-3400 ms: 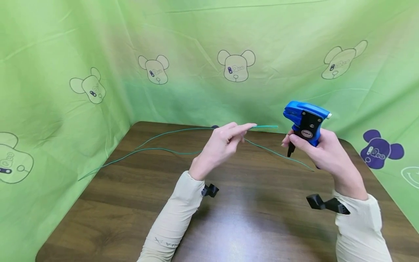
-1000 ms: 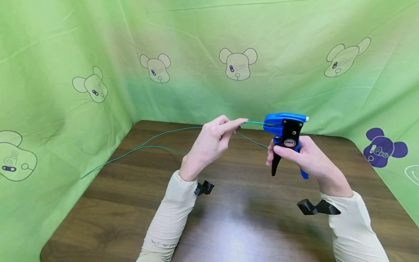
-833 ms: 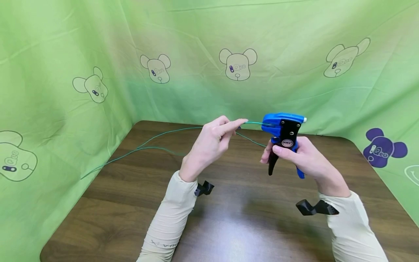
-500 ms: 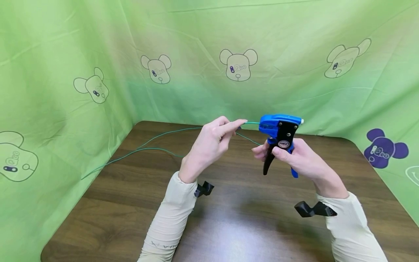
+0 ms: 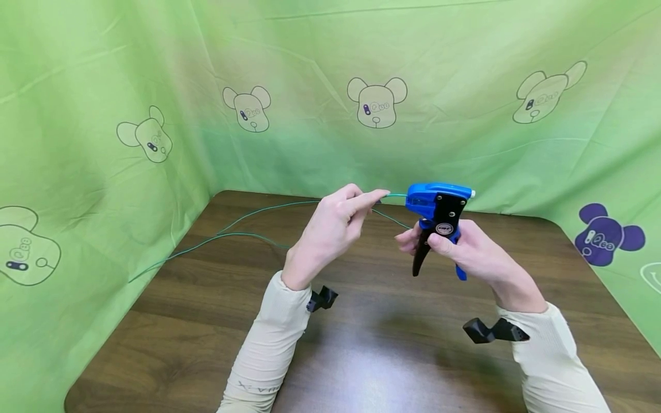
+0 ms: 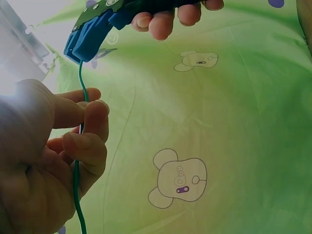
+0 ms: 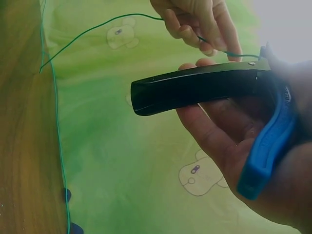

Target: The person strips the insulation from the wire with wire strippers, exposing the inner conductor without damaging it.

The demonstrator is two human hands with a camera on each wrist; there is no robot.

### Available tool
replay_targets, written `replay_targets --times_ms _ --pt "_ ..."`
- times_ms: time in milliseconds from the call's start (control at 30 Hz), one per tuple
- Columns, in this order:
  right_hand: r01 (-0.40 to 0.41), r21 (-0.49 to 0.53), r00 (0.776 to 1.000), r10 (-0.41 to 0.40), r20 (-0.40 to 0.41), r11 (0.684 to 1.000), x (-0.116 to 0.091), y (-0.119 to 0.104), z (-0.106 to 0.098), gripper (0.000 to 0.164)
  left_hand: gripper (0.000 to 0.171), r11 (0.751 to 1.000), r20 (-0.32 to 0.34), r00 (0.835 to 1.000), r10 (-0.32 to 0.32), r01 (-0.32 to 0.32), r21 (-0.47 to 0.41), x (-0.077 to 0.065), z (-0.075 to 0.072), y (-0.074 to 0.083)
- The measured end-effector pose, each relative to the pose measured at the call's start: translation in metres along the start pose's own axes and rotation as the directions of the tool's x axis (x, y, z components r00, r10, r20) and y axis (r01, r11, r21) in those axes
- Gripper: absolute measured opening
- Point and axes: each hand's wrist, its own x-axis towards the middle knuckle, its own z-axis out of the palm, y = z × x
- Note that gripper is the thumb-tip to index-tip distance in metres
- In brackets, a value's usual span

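Note:
My left hand pinches a thin green wire between thumb and fingers, index finger pointing right along it. A short stretch of the wire runs from those fingertips into the nose of a blue and black wire stripper. My right hand holds this stripper upright above the table, fingers around its black handle and thumb on its side. In the right wrist view the black handle and the blue handle stand spread apart. The wire's end is hidden inside the stripper's head.
The rest of the wire loops left over the brown wooden table and reaches its left edge. A green curtain with printed bear heads hangs behind and at both sides. Black wrist cameras sit on both sleeves.
My right hand has brought the stripper left onto the wire's end, then farther along it, so less wire shows between hand and tool. My left hand moved slightly left, then stayed still.

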Motion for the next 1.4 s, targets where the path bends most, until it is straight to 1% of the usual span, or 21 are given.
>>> replay_targets --times_ms 100,167,400,600,800,1000,1200,1400 --pt "0.038 0.024 0.999 -0.038 0.011 0.999 0.001 0.001 0.0006 0.023 0.031 1.0 -0.005 1.0 0.006 -0.006 0.002 -0.0001 -0.0003 0.0004" --pt "0.043 0.02 0.999 -0.043 0.011 0.999 0.0016 0.001 0.0011 0.023 0.03 1.0 -0.007 1.0 0.01 -0.01 0.006 -0.0002 -0.0006 0.0006" --pt "-0.004 -0.019 1.0 0.004 -0.005 1.0 0.0016 -0.0011 0.0019 0.028 0.032 1.0 -0.003 1.0 0.015 -0.015 0.014 0.0003 -0.0015 0.0011" --pt "-0.012 -0.022 1.0 0.012 0.002 1.0 0.0017 -0.0008 0.0005 0.029 0.032 1.0 -0.008 1.0 0.017 -0.017 0.024 0.0005 -0.0016 0.0013" --pt "-0.071 -0.067 0.997 0.071 0.003 0.995 0.0012 -0.0016 0.0002 0.029 0.032 0.999 -0.013 1.0 0.027 -0.027 0.047 0.0007 -0.0002 0.0006" --pt "-0.135 -0.053 0.99 0.133 -0.037 0.989 -0.0013 -0.0045 0.001 0.023 0.032 0.998 -0.01 1.0 0.026 -0.026 0.051 0.0 0.0008 -0.0004" --pt "-0.204 -0.034 0.975 0.2 -0.099 0.978 -0.0011 -0.0061 0.0041 0.017 0.033 0.998 0.009 1.0 0.016 -0.016 0.055 -0.001 0.0002 0.003" --pt "-0.197 -0.014 0.973 0.193 -0.125 0.98 0.0018 -0.0036 0.0061 0.013 0.033 0.997 0.007 1.0 0.022 -0.023 0.074 -0.0012 0.0022 0.0042"
